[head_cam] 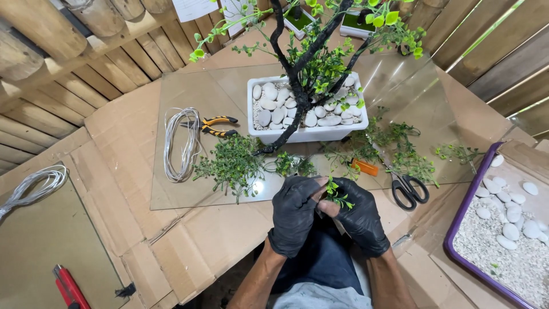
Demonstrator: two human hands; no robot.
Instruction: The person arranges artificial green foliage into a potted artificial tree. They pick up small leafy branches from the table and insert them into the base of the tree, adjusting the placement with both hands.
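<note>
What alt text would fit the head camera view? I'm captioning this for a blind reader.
Two black-gloved hands, left hand and right hand, together pinch a small green sprig over a glass sheet on cardboard. Behind stands a white planter of white pebbles with a dark artificial tree; wire coil, pliers and scissors lie nearby.

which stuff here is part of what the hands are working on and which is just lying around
In use:
- left hand and right hand, both gripping the green sprig
- loose green sprigs
- white planter with pebbles and dark branched tree

Lying about:
- pliers
- wire coil
- scissors
- purple tray of gravel
- red cutter
</note>
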